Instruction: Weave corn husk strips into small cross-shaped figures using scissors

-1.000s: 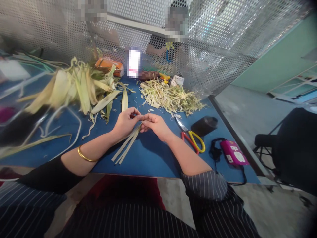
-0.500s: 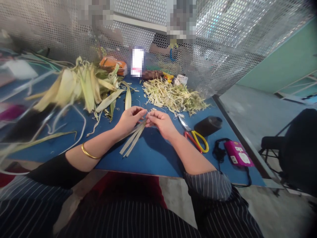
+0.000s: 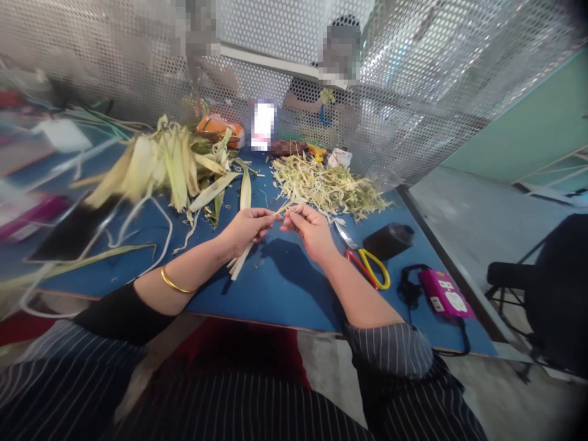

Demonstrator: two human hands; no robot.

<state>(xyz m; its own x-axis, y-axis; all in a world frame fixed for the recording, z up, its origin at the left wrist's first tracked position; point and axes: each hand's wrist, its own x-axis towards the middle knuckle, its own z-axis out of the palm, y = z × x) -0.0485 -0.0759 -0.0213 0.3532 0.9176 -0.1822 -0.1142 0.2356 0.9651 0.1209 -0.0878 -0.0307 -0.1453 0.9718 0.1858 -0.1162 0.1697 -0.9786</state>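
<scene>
Pale corn husk strips (image 3: 239,263) are pinched in my left hand (image 3: 248,231), with their flat ends hanging below it and thin tips sticking out past the thumb. Close by, fingertips almost meeting it, my right hand (image 3: 309,228) is closed in a pinch; what lies between its fingers is too small to make out. Both hands are raised over the blue table (image 3: 294,303). Right of my right hand lie scissors (image 3: 367,263) with red and yellow handles, beside a black spool-like cylinder (image 3: 388,240).
Corn husks (image 3: 169,162) are heaped at the back left, and shredded husk (image 3: 326,184) is piled at the back right. A blurred-out lit screen (image 3: 263,125) stands between them. A magenta box (image 3: 444,294) with a black cord sits at right. Perforated metal panel (image 3: 257,37) closes the back.
My left hand now covers the middle of the husk strips, which hang closer together. My right hand has moved slightly right, away from the bundle. The view has shifted a little.
</scene>
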